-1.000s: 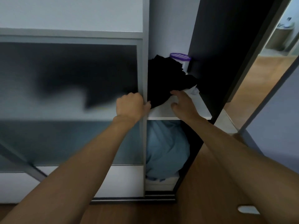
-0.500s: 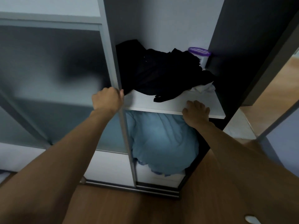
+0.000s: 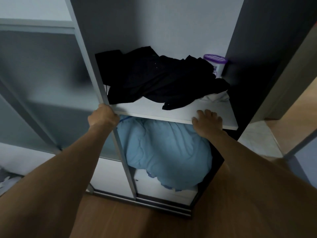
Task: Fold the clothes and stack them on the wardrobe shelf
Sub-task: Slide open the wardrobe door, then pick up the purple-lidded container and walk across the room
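Observation:
A heap of unfolded black clothes [image 3: 154, 79] lies on the white wardrobe shelf [image 3: 180, 112], with a bit of white cloth [image 3: 216, 97] under its right end. My left hand [image 3: 103, 115] grips the edge of the sliding wardrobe door [image 3: 51, 83], fingers curled round its metal frame. My right hand [image 3: 205, 123] rests flat on the shelf's front edge, fingers spread, a short way in front of the black heap and not touching it.
A purple-lidded white container [image 3: 216, 64] stands at the shelf's back right. A bulky light blue duvet [image 3: 164, 152] fills the compartment below. The dark wardrobe side panel [image 3: 257, 57] bounds the right. Wooden floor [image 3: 137, 220] lies beneath.
The sliding door has moved left with my left hand on it, uncovering the black clothes and the shelf. My right hand left the clothes and settled on the shelf edge.

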